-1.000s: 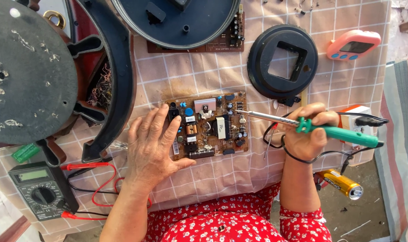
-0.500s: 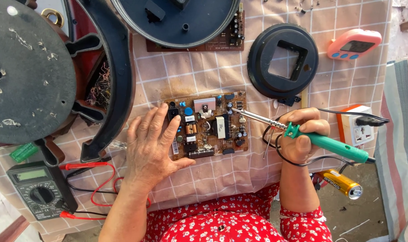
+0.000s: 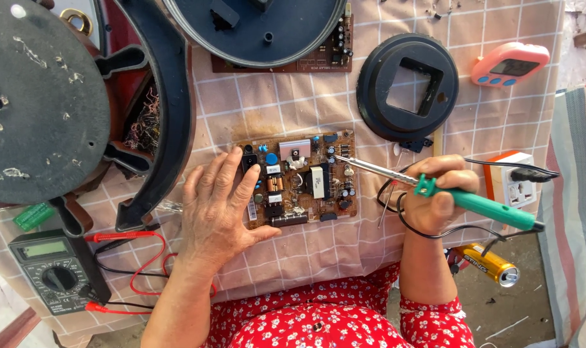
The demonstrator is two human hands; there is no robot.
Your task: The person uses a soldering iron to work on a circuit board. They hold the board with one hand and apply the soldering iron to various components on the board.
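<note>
A brown circuit board (image 3: 306, 180) with several small components lies on the checked cloth in the middle. My left hand (image 3: 219, 209) rests flat on the board's left edge, fingers spread. My right hand (image 3: 438, 196) grips a green-handled soldering iron (image 3: 480, 205); its metal tip points left and reaches the board's right edge. A black cord loops under my right wrist.
A multimeter (image 3: 57, 270) with red and black leads lies at lower left. A large dark round casing (image 3: 45, 103) fills the left. A black ring part (image 3: 375, 87), a pink timer (image 3: 509, 64), a white socket (image 3: 512, 180) and a yellow can (image 3: 489, 264) are to the right.
My right hand has slid left with the soldering iron, bringing its tip onto the board's right edge. My left hand has stayed on the board.
</note>
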